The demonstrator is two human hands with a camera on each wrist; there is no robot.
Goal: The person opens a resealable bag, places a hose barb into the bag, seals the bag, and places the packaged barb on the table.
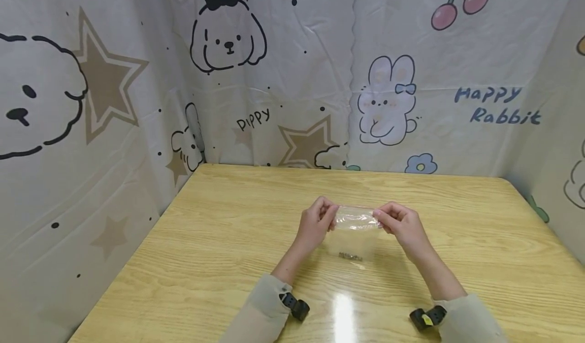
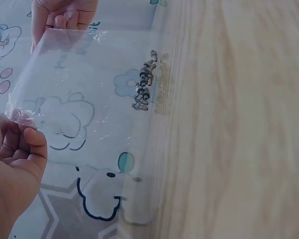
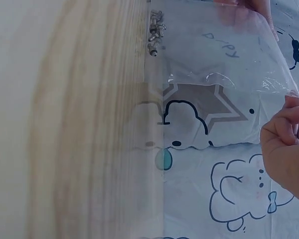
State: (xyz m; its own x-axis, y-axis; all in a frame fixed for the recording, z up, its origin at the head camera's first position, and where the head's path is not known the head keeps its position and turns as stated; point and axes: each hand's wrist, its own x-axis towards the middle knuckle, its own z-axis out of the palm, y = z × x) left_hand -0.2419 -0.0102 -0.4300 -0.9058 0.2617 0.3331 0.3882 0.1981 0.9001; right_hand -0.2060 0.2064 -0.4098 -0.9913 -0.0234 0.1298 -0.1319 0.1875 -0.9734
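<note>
A clear plastic bag (image 1: 353, 236) hangs upright above the table, stretched between both hands. Several small metal screw-like parts (image 2: 144, 82) lie in a row along its bottom; their exact kind is hard to make out. My left hand (image 1: 316, 223) pinches the bag's upper left corner between thumb and fingers. At the upper right corner, my right hand (image 1: 405, 227) pinches it the same way. In the right wrist view the metal parts (image 3: 155, 32) show through the film, gathered at the lower edge. Whether the bag's top is sealed I cannot tell.
The wooden table (image 1: 219, 241) spreads out under both hands. A cloth curtain (image 1: 292, 79) with cartoon animals, stars and lettering hangs behind it and along the sides. Each wrist carries a small black camera, such as the left wrist camera (image 1: 296, 306).
</note>
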